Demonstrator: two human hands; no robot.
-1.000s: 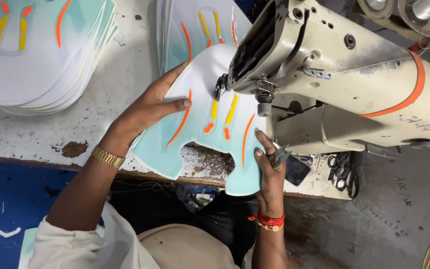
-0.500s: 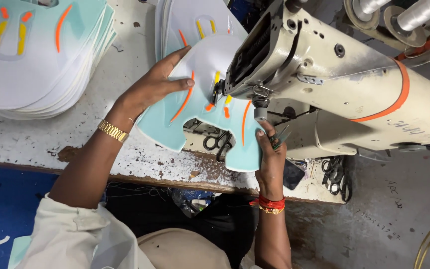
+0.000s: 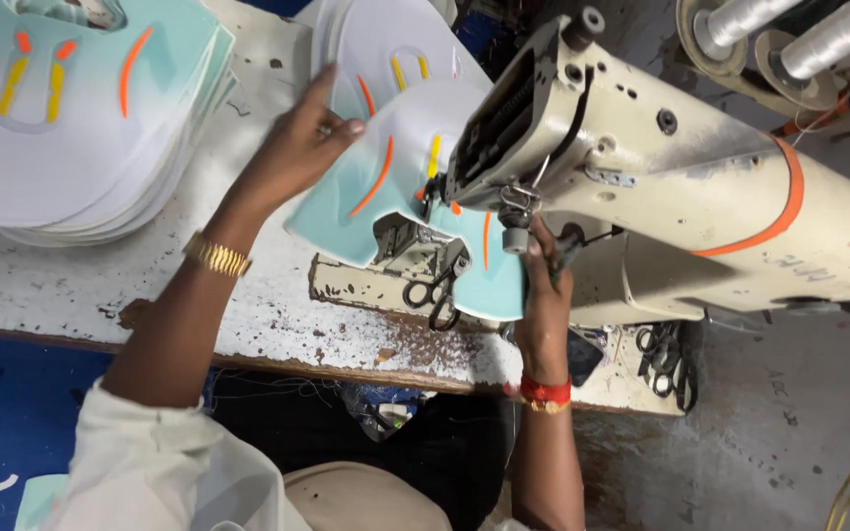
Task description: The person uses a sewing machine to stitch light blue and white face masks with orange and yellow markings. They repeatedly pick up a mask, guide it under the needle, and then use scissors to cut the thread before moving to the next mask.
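Cut panel (image 3: 386,187), pale teal/white w/ orange and yellow strips, is held under the sewing machine (image 3: 641,167) head, over the bench (image 3: 248,315) edge. Left hand (image 3: 297,147) is laid flat on its upper edge, grip wide, fingers spread. Right hand (image 3: 543,295) pinches the lower edge, grip narrow, close to the needle area. Risk judged: fingertip nicked, or panel skewed if hands pull unevenly. Panel looks smooth, stiff, curved; bench paint chipped. Scissors (image 3: 435,295) lie beneath; similar panels stacked (image 3: 61,128) left.

light: even, bright | shadows: soft | blur: slight | glare: none
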